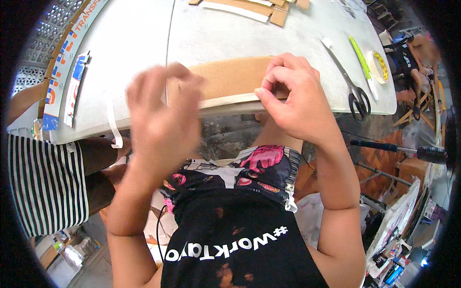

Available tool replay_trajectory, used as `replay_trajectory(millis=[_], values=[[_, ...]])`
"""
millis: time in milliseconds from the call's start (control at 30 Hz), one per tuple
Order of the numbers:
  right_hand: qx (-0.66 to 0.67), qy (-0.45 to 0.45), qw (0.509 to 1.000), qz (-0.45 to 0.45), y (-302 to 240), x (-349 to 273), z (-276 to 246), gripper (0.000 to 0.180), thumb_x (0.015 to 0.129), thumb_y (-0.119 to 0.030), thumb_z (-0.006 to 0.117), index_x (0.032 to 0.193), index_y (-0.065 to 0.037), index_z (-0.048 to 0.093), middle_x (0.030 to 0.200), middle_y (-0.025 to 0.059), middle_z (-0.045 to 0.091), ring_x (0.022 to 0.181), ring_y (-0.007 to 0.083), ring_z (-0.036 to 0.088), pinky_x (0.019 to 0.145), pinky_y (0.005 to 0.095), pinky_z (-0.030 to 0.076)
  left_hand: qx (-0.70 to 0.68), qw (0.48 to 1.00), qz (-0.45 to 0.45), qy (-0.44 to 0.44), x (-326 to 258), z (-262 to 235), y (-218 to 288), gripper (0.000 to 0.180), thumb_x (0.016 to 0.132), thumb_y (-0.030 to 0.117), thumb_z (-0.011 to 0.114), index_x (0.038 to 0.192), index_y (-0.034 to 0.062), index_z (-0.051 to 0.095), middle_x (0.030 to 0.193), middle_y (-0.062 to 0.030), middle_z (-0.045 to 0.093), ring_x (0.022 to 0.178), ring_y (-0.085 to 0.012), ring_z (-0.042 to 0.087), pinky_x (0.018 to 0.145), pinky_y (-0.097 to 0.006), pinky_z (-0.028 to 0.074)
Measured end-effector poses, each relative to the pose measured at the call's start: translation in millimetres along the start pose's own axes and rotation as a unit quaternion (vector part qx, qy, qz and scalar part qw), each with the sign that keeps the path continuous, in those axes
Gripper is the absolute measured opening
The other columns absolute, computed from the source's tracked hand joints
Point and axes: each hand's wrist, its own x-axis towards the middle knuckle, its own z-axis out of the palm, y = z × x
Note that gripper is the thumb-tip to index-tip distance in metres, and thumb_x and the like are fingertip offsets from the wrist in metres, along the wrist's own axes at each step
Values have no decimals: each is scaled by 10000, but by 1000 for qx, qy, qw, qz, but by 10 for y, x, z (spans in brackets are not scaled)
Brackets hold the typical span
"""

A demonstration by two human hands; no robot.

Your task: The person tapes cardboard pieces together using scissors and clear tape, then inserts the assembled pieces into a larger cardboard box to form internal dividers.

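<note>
While the brown cardboard strip [230, 79] lies at the near edge of the white tabletop [144, 53], the right hand [297, 98] pinches its pale lower edge between thumb and fingers. Left of the strip, the left hand [161, 113] hovers blurred (whether it grips anything I cannot tell). Right of the strip lie scissors [353, 86], a green pen [360, 57] and a tape roll [378, 65]; far left of it stands a person in a striped shirt [45, 185].
</note>
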Motion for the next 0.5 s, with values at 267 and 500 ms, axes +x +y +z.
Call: replay_trajectory(millis=[267,500], values=[[34,-27,999,26,1,43,-15,138,814,-171,790,769,-73,704,1014,108,699,998,346,633,907,482,462,144,985,-40,-83,-683,175,188,568,814,372,833,1361,271,720,1384,-30,581,1338,-258,480,1220,-621,193],[26,-44,999,12,8,43,-52,132,841,-89,790,815,-29,674,1011,117,680,1004,310,628,871,408,504,149,985,-39,-79,-677,-146,-148,392,892,282,809,1274,201,777,1445,-108,613,1411,-337,495,1219,-587,234]])
